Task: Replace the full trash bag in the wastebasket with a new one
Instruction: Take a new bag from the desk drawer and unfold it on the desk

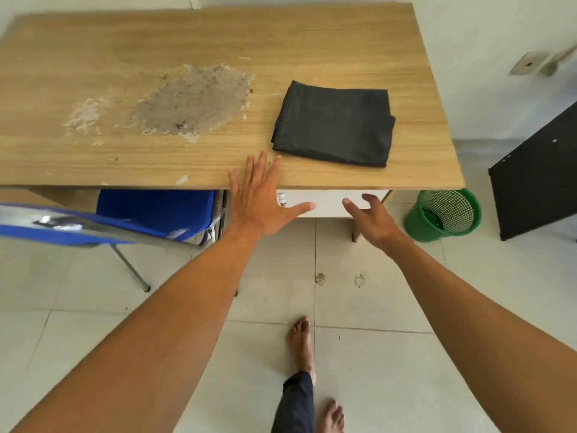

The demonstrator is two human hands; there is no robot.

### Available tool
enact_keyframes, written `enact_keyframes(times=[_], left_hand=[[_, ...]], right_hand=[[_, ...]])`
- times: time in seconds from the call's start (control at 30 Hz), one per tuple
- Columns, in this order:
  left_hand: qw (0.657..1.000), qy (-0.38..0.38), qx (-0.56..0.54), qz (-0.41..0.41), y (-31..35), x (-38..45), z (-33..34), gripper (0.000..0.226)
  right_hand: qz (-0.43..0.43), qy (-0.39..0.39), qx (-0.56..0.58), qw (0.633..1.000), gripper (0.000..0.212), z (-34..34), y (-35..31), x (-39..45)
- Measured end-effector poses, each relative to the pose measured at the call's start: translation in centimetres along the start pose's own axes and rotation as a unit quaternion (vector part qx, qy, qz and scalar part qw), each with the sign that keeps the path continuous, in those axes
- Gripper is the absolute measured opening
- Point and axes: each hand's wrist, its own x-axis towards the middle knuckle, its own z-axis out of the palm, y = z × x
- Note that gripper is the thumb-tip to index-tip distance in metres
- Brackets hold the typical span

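Over desk (93, 151): fingers (259, 170) spread (empty).

A folded trash bag (334, 125) lies on the desk (156, 42), toward its right front. The wastebasket (443, 215) stands on the floor just right of the desk (near a leaning board (537, 179)). A chair (150, 210) is tucked under the left side.

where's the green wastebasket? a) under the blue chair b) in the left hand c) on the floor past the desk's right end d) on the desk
c: the wastebasket stands on the floor tiles, just right of the desk, and neither hand holds it.
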Motion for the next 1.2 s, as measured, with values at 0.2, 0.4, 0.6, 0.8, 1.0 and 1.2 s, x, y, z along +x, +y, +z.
enact_keyframes(times=[0.2, 0.4, 0.6, 0.8, 1.0, 1.2], left_hand=[[0.998, -0.030, -0.047, -0.033, 3.6, -6.5, -7.9, 0.111], [0.983, 0.005, -0.169, -0.066, 6.9, -9.2, -12.7, 0.102], [0.949, 0.006, -0.298, -0.100, 6.4, -4.5, -13.8, 0.111], [0.914, -0.038, -0.369, -0.162, 4.6, 6.1, -11.8, 0.106], [0.908, -0.106, -0.359, -0.190, 2.5, 16.2, -9.5, 0.089], [0.885, -0.155, -0.376, -0.229, 1.6, 19.7, -8.0, 0.054]], right_hand=[[-0.045, 0.016, -0.194, 0.980, 0.098, -5.5, -5.1, -10.1], [-0.086, 0.074, -0.211, 0.971, 0.092, -10.1, -9.5, -15.0], [-0.037, 0.064, -0.054, 0.996, 0.100, -11.6, -11.9, -8.7], [0.030, 0.078, -0.021, 0.996, 0.080, -10.1, -13.7, -0.4], [0.090, 0.140, 0.030, 0.986, 0.058, -9.1, -15.1, 6.5], [0.118, 0.158, 0.087, 0.976, 0.064, -8.8, -16.7, 10.0]])
